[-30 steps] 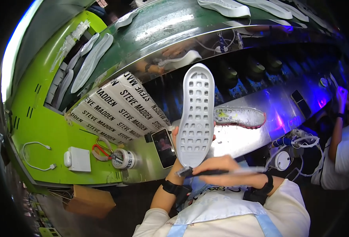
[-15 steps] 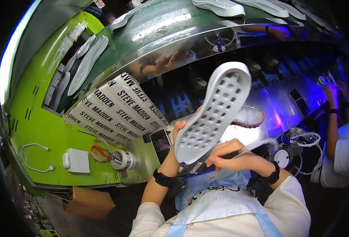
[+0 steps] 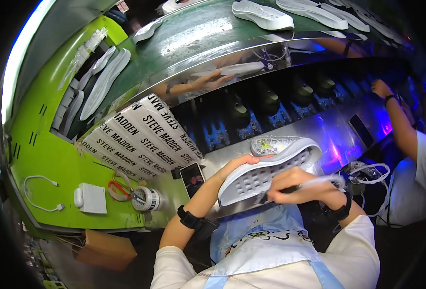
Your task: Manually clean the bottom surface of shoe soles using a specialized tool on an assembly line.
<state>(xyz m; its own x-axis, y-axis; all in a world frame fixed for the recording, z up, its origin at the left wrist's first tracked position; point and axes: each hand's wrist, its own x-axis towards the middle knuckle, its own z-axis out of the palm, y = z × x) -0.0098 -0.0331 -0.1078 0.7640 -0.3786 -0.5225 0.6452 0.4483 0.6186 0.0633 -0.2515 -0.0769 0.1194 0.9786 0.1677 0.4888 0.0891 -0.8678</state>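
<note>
My left hand (image 3: 239, 166) grips the upper edge of a white shoe sole (image 3: 251, 180), its thumb and fingers closed on the rim. The sole is tilted, so its inner side with rows of square hollows shows. In my closed right hand (image 3: 297, 187) is a slim dark-handled tool (image 3: 290, 189) with a clear hose trailing behind it. That hand lies over the lower side of the sole; the tool's tip is blurred, so I cannot tell if it touches. Behind the sole rests a pale rounded piece (image 3: 273, 144) with yellowish marks, partly hidden.
A green conveyor belt (image 3: 189, 36) carries white soles (image 3: 261, 14) past the metal bench. To the left stand a paper-wrapped box (image 3: 148, 137), a phone (image 3: 192, 179), a white tub (image 3: 146, 198), red-handled scissors (image 3: 119, 190) and a white case (image 3: 91, 198). At right, a co-worker's arm (image 3: 398, 115) reaches over the bench.
The sole has swung from nearly upright to a flatter slant and come lower. My right hand has moved right and up along it. The co-worker's hand has shifted left.
</note>
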